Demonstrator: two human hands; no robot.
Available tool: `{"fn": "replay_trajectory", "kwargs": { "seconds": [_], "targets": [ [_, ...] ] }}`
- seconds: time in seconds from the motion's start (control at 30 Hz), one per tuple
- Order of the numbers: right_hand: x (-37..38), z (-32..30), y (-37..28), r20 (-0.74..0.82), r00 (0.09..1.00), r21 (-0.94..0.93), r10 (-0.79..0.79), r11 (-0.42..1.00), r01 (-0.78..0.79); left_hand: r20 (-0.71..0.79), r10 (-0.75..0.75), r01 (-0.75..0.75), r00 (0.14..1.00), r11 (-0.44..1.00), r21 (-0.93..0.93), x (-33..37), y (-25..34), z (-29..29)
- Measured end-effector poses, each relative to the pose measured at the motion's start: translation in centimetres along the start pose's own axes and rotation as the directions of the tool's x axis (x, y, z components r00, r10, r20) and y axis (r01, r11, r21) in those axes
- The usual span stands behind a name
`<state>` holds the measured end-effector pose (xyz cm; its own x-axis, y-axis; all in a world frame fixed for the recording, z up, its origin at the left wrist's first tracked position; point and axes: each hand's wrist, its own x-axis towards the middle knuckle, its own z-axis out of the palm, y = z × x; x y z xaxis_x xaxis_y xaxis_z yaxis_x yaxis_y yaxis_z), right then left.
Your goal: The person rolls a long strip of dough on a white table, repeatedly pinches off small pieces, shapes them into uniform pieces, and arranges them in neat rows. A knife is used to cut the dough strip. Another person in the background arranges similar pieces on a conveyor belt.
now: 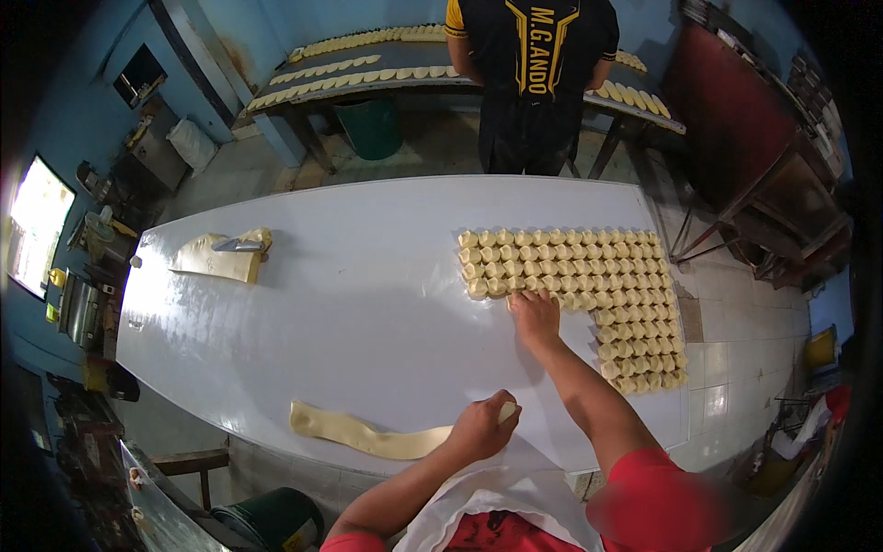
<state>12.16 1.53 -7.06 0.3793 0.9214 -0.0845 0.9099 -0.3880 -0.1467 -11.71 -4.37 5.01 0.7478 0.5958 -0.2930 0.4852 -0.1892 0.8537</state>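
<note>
A long strip of pale dough (pixel 372 440) lies along the near edge of the white table. My left hand (pixel 486 429) is closed around its right end, and a bit of dough pokes out past the thumb. Farther forward, my right hand (pixel 536 317) has its fingers bent over a small dough piece (pixel 510 302), mostly hidden beneath them. That piece sits at the left end of a partly filled row. Closely packed rows of small, rounded dough pieces (pixel 575 253) cover the table's right part, reaching nearer me along the right edge.
On the table's (pixel 368 313) far left rests a folded slab of dough (pixel 216 259) with a metal scraper (pixel 237 245) on it. Beyond, a person in a black shirt (pixel 538 55) stands at a back table holding dough rows (pixel 368 81). A dark green bin (pixel 280 517) stands lower left.
</note>
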Motion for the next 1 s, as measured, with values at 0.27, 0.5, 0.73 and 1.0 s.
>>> {"fn": "replay_trajectory", "kwargs": {
  "seconds": [0.27, 0.5, 0.73, 1.0],
  "targets": [
    [-8.7, -4.3, -2.6, 0.415, 0.782, 0.799, -0.465, 0.598, -0.068, -0.355, 0.137, -0.14, 0.925, 0.99, 0.019, 3.2, -6.7, 2.5],
    [-14.6, -8.2, -8.1, -0.105, 0.954, 0.71, -0.28, 0.651, 0.269, -0.219, -0.089, 0.092, 0.972, 0.996, 0.004, 0.5, -8.8, 0.5],
    [-13.6, -9.1, -10.6, -0.467, 0.806, 0.365, -0.363, 0.752, 0.55, -0.512, 0.299, -0.223, 0.805, 0.953, 0.206, -0.1, -4.5, -0.5],
    [-7.3, -4.7, -8.1, -0.363, 0.912, 0.242, -0.189, 0.927, 0.288, -0.203, 0.081, -0.024, 0.976, 0.962, 0.272, 2.3, -5.0, -1.5]
  ]
}}
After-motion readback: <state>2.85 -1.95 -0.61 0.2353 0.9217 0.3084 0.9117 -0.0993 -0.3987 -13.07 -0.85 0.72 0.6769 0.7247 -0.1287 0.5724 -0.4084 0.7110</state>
